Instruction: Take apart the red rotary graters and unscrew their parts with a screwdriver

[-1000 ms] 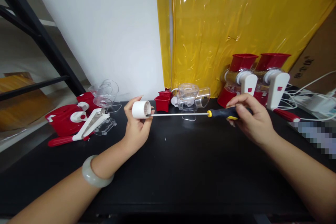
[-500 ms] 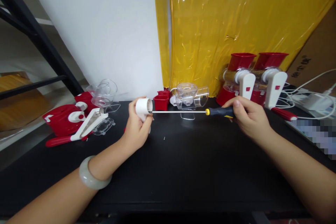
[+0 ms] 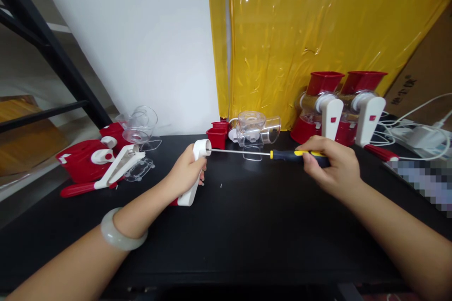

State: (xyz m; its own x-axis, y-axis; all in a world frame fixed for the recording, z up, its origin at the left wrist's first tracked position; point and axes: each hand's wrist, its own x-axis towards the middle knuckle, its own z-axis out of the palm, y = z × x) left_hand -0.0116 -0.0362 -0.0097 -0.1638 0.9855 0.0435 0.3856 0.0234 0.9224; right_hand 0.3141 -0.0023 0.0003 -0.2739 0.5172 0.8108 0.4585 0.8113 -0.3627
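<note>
Black table (image 3: 247,225), yellow sheet (image 3: 310,33) behind

The person's two arms come into view from the near edge, one on the left and one on the right, both bare from the hands back to where the frame cuts them off; no sleeve shows on either. The left hand (image 3: 185,174) carries no ring or glove that can be seen. On the left wrist sits a bangle (image 3: 120,237), a thick, smooth, closed ring of pale grey-green, glossy and slightly translucent, with no clasp or marking visible. The right hand (image 3: 330,167) is likewise bare, and the right wrist and forearm carry no band, watch or strap. Fingernails on both hands look short and unpainted.
</note>
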